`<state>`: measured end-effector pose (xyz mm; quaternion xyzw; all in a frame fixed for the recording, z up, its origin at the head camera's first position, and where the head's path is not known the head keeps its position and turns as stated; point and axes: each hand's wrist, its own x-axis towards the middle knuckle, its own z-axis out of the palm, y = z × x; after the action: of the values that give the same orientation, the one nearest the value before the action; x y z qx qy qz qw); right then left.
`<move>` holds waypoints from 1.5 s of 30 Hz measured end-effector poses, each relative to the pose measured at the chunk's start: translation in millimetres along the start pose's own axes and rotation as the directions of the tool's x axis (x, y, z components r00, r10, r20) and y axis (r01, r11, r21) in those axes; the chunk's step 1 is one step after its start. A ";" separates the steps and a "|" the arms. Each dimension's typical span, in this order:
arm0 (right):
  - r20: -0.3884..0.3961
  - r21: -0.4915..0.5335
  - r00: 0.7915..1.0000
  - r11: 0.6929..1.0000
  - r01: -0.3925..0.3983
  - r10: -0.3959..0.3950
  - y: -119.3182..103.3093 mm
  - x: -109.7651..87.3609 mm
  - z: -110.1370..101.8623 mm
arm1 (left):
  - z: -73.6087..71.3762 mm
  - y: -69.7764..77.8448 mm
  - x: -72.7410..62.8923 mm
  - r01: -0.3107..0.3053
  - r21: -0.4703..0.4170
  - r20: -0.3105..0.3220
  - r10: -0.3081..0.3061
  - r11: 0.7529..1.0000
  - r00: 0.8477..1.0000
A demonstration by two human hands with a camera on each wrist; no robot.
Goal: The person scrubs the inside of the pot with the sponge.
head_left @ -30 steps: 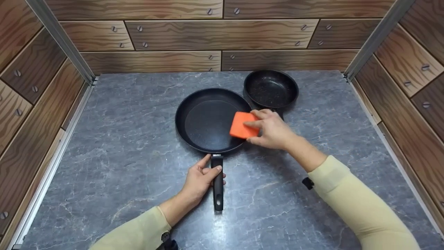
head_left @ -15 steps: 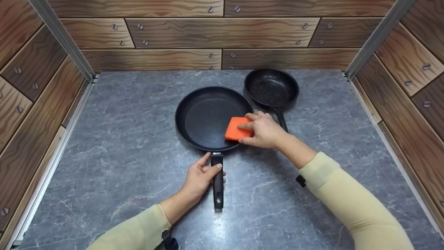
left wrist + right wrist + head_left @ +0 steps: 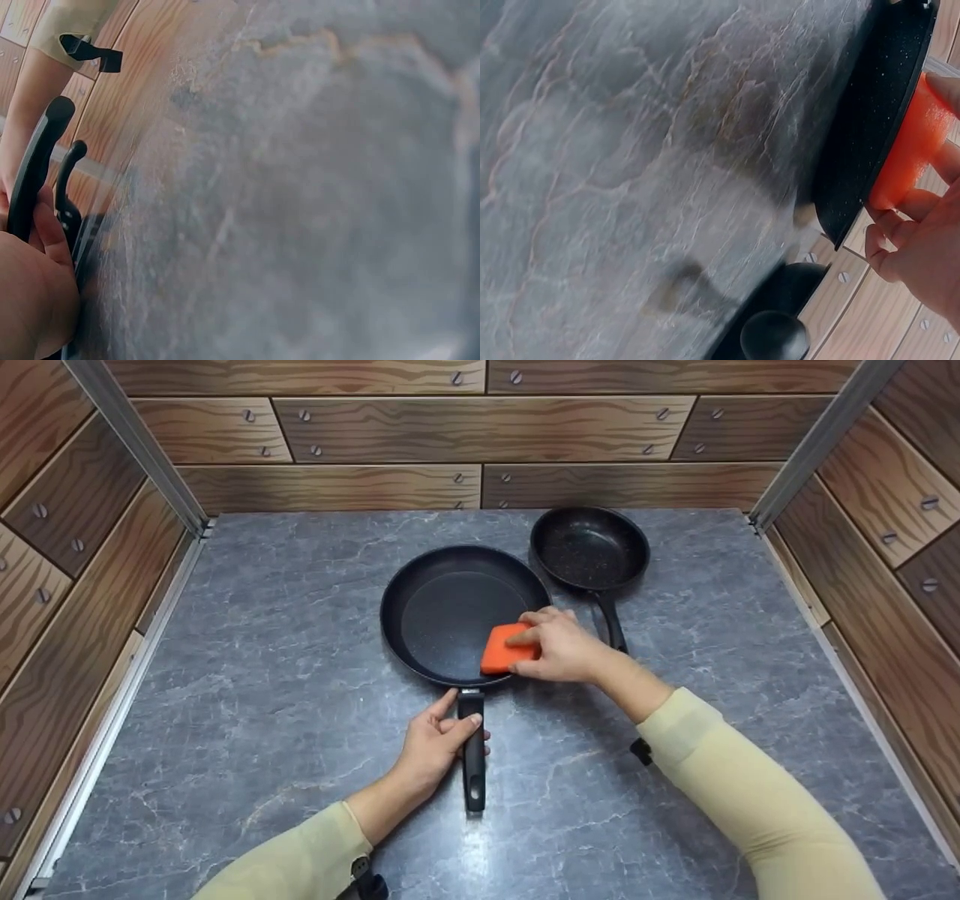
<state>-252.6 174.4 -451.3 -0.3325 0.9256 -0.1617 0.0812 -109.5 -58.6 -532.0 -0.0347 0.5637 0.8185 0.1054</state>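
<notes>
A large black frying pan [image 3: 450, 622] lies mid-table, its handle [image 3: 473, 765] toward the person. My left hand [image 3: 431, 742] grips that handle near the pan, thumb on top and fingers round the underside. In the left wrist view the handle [image 3: 39, 161] rises out of the left hand [image 3: 34, 296]. My right hand [image 3: 559, 649] holds an orange sponge [image 3: 501, 651] at the pan's near right inner side. The right wrist view has the sponge [image 3: 911, 150] at the pan's rim, pinched by the fingers of the right hand [image 3: 930, 232].
A smaller black frying pan [image 3: 589, 551] stands behind and to the right of the large one, its handle [image 3: 611, 622] pointing at the right forearm. Wood-patterned walls [image 3: 480, 431] enclose the grey marbled table [image 3: 262, 660] at the back and both sides.
The right hand has moved the sponge left and toward the person along the pan's right side, uncovering the smaller pan's handle. The left hand keeps its grip on the large pan's handle.
</notes>
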 end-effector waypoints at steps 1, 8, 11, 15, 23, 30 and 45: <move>-0.003 0.002 1.000 1.000 0.010 -0.010 -0.4 0.5 0.4 | 0.2 0.4 0.3 0.001 0.004 0.000 -0.001 1.000 1.000; -0.014 0.012 0.998 0.998 0.060 -0.060 -3.5 2.9 2.4 | 1.7 1.3 3.6 0.008 0.013 0.004 -0.008 1.000 1.000; -0.009 0.024 0.998 0.998 0.064 -0.064 -5.8 3.7 2.5 | 2.2 2.1 4.2 0.002 0.014 0.012 -0.002 1.000 1.000; -0.013 0.030 0.996 0.996 0.088 -0.088 -9.3 5.8 3.4 | 1.3 2.2 4.9 0.000 0.012 0.016 -0.001 1.000 1.000; -0.027 0.034 0.990 0.990 0.138 -0.137 -17.7 8.9 10.3 | -2.2 1.2 4.6 0.008 0.023 0.019 -0.008 1.000 1.000; -0.031 0.039 0.989 0.989 0.143 -0.142 -24.0 10.5 18.5 | -4.0 1.0 2.9 0.019 0.019 0.041 -0.020 1.000 0.999; -0.073 0.089 0.983 0.981 0.175 -0.169 -34.8 17.6 33.9 | -5.7 -0.2 0.8 0.007 0.020 0.053 -0.008 1.000 0.999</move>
<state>-236.8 129.5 -471.5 -0.4017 0.8867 -0.2226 0.0526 -110.6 -63.7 -534.4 -0.0142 0.5688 0.8130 0.1238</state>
